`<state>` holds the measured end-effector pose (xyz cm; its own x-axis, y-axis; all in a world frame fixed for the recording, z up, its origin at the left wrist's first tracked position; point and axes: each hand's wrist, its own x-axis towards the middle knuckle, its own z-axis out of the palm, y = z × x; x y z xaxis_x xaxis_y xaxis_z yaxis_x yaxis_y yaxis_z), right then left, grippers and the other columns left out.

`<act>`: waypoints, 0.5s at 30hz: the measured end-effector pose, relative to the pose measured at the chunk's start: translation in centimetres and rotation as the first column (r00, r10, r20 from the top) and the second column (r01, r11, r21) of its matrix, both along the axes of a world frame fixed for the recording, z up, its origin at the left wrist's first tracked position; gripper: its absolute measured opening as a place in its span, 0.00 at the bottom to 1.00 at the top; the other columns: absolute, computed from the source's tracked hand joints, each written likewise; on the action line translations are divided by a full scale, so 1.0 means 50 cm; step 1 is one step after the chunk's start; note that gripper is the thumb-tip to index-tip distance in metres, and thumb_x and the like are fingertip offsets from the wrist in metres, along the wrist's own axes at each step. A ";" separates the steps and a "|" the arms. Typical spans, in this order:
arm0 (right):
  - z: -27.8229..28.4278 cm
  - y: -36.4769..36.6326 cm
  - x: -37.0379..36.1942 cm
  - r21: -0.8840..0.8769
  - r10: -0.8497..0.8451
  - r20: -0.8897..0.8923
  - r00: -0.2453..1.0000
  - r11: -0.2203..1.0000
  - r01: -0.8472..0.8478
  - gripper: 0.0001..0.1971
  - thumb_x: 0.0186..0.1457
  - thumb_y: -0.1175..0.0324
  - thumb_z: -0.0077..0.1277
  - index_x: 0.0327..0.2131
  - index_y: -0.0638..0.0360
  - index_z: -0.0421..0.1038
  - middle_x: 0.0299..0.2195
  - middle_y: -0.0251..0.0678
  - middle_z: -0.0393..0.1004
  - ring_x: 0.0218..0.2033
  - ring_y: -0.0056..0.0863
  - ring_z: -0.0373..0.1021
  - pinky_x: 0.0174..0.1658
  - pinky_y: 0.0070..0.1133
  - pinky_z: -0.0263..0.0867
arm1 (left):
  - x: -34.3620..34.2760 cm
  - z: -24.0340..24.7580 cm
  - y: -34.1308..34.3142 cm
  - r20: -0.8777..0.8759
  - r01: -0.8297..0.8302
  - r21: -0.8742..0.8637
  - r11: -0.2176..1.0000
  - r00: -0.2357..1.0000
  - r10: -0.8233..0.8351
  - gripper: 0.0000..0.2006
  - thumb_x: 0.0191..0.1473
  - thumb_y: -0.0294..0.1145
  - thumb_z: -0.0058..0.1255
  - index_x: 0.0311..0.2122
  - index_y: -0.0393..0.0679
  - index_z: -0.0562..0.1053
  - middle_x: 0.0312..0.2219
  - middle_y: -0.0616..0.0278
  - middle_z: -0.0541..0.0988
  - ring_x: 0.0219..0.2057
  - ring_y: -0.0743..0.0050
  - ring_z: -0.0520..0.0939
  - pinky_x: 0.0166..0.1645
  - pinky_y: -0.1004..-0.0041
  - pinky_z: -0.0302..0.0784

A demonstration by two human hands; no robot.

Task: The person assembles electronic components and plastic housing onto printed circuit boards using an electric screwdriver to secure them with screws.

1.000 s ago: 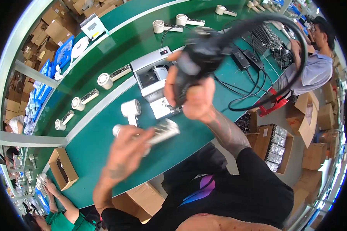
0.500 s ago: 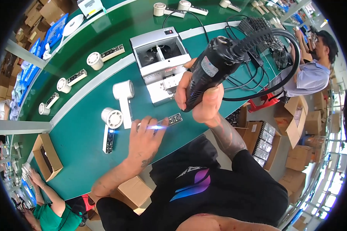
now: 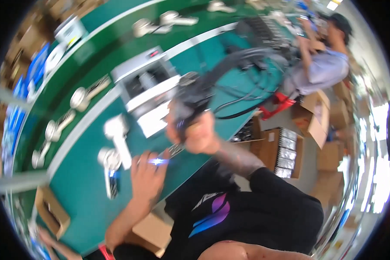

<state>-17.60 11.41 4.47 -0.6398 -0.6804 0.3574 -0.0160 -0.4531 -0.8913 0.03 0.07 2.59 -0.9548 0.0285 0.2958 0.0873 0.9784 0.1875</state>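
A black corded electric screwdriver (image 3: pixel 190 102) is upright in the grip of my right hand (image 3: pixel 199 134); its tip is hidden. Under the fingers of my left hand (image 3: pixel 148 175) lies a narrow handle piece with a circuit board (image 3: pixel 176 150), its right end sticking out toward my right hand. A bright light shines by those fingers. Two white handheld fans, one with a closed handle (image 3: pixel 119 136) and one with an exposed board (image 3: pixel 110 173), rest left of that hand. Just beyond the screwdriver stands a grey-and-white screw feeder box (image 3: pixel 149 97).
Along the green ledge at the back sit several more fans (image 3: pixel 80 99). Black cables (image 3: pixel 242 97) run across the table's right side. A cardboard box (image 3: pixel 52 212) stands at the left edge. Co-workers are at the right (image 3: pixel 320 69) and lower left (image 3: pixel 52 245).
The whole view has shifted and blurred, with the bench appearing farther left. My right hand and the screwdriver are lower and closer to my left hand, which stays on the handle piece.
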 end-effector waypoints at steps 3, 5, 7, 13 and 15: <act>-0.002 -0.013 0.007 -0.067 0.034 -0.027 0.999 0.997 -0.036 0.47 0.55 0.28 0.47 0.53 0.70 0.60 0.23 0.33 0.68 0.18 0.16 0.64 0.19 0.17 0.58 | 0.019 -0.013 0.004 -0.005 -0.027 -0.028 0.999 1.000 0.027 0.22 0.49 0.23 0.49 0.52 0.41 0.76 0.40 0.54 0.73 0.48 0.54 0.74 0.51 0.54 0.70; -0.004 -0.007 -0.004 -0.065 0.091 -0.160 0.983 0.993 -0.102 0.48 0.59 0.30 0.44 0.60 0.72 0.56 0.21 0.31 0.67 0.17 0.14 0.62 0.19 0.16 0.57 | 0.019 -0.006 0.009 -0.016 0.001 -0.040 0.999 1.000 -0.002 0.22 0.50 0.23 0.49 0.52 0.41 0.76 0.40 0.54 0.72 0.48 0.54 0.74 0.51 0.54 0.70; -0.008 -0.006 0.002 -0.106 0.054 -0.204 0.978 0.991 -0.077 0.48 0.59 0.30 0.43 0.60 0.72 0.56 0.21 0.30 0.67 0.16 0.13 0.62 0.19 0.15 0.57 | 0.012 -0.002 0.010 -0.004 -0.001 -0.054 0.999 1.000 0.001 0.22 0.50 0.23 0.49 0.52 0.40 0.76 0.40 0.54 0.72 0.48 0.54 0.74 0.51 0.54 0.70; -0.006 -0.009 0.008 -0.085 0.055 -0.140 0.989 0.994 -0.068 0.45 0.59 0.29 0.43 0.54 0.71 0.60 0.22 0.31 0.69 0.17 0.13 0.62 0.20 0.16 0.58 | 0.017 0.006 0.004 0.005 -0.032 -0.028 0.999 0.999 0.032 0.23 0.50 0.23 0.49 0.53 0.40 0.76 0.40 0.54 0.72 0.47 0.53 0.74 0.51 0.55 0.69; -0.026 -0.001 0.002 -0.060 0.060 -0.087 0.994 0.996 -0.066 0.43 0.54 0.26 0.45 0.45 0.67 0.65 0.22 0.31 0.70 0.18 0.13 0.64 0.20 0.16 0.58 | 0.012 0.012 -0.001 0.000 0.011 -0.024 1.000 1.000 -0.011 0.22 0.49 0.24 0.50 0.53 0.40 0.76 0.39 0.55 0.72 0.47 0.54 0.74 0.50 0.56 0.70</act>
